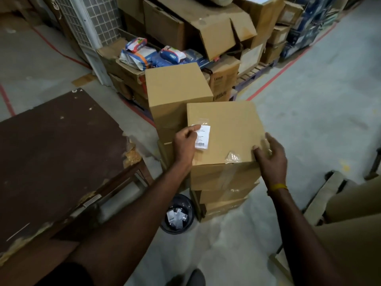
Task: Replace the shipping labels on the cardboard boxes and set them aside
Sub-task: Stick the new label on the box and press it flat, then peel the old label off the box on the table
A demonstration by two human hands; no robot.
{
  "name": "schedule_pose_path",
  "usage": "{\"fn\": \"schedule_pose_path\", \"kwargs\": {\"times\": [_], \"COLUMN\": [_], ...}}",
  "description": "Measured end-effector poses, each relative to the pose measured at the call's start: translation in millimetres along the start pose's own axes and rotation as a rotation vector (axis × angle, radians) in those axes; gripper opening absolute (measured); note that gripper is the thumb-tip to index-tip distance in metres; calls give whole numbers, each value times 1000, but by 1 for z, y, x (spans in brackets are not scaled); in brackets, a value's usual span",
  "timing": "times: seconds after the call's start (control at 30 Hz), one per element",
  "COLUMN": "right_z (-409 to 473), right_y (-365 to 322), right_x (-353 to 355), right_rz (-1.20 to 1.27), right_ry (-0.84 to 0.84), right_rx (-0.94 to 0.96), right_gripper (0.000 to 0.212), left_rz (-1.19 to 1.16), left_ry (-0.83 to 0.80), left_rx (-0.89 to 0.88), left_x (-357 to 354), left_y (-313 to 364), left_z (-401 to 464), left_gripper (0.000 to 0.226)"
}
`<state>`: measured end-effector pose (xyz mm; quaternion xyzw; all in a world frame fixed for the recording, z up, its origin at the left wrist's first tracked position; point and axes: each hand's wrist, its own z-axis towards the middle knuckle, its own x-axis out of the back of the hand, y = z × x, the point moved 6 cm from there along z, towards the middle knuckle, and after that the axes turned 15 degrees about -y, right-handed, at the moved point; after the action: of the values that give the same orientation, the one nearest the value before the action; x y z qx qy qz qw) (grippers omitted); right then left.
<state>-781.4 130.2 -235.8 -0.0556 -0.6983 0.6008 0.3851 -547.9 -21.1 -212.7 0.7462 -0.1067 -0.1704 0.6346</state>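
A cardboard box (231, 129) tops a short stack in front of me. A white shipping label (203, 138) in a clear sleeve lies on its top face near the left edge. My left hand (185, 143) pinches the label's left edge with curled fingers. My right hand (270, 155) holds the box's right front corner, thumb on top and fingers down the side. A scrap of clear tape (233, 156) sticks to the top near the front edge. A second plain box (175, 85) stands on another stack just behind and to the left.
A worn dark brown table (57, 145) fills the left. A black bin (178, 213) with crumpled labels sits on the floor below the stack. Piled cartons and blue packets (156, 55) crowd a pallet behind. Flat cardboard (350, 203) leans at the right.
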Motion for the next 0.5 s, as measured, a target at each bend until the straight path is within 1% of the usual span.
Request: {"fn": "schedule_pose_path", "kwargs": {"times": [0.07, 0.1, 0.13, 0.17, 0.2, 0.23, 0.27, 0.33, 0.4, 0.43, 0.5], "right_z": [-20, -34, -50, -70, -92, -113, -131, -168, -201, -213, -222], "right_y": [15, 28, 42, 60, 78, 94, 107, 123, 135, 145, 171], "right_x": [2, 2, 0, -9, -26, -51, -83, -162, -239, -271, -324], "right_rz": [224, 329, 423, 485, 499, 484, 472, 526, 567, 549, 468], "right_ry": [206, 333, 461, 561, 594, 549, 424, 27, -351, -480, -644], "right_rx": [16, -16, -84, -189, -318, -441, -536, -705, -879, -939, -992], "right_gripper": [54, 50, 43, 36, 30, 24, 21, 19, 15, 14, 17], "left_rz": [-47, -69, -81, -89, -81, -60, -34, 88, 197, 209, 222], "left_ry": [65, 116, 174, 227, 267, 288, 294, 253, 191, 192, 212], "left_rx": [-29, -35, -30, -14, 22, 86, 165, 323, 435, 472, 520], "left_x": [14, 25, 37, 51, 66, 81, 95, 120, 140, 150, 168], "left_y": [-7, -12, -20, -32, -52, -77, -108, -178, -248, -279, -334], "left_z": [-13, -22, -32, -43, -54, -66, -78, -102, -123, -133, -147], "left_gripper": [26, 26, 26, 26, 27, 28, 28, 26, 29, 31, 30]}}
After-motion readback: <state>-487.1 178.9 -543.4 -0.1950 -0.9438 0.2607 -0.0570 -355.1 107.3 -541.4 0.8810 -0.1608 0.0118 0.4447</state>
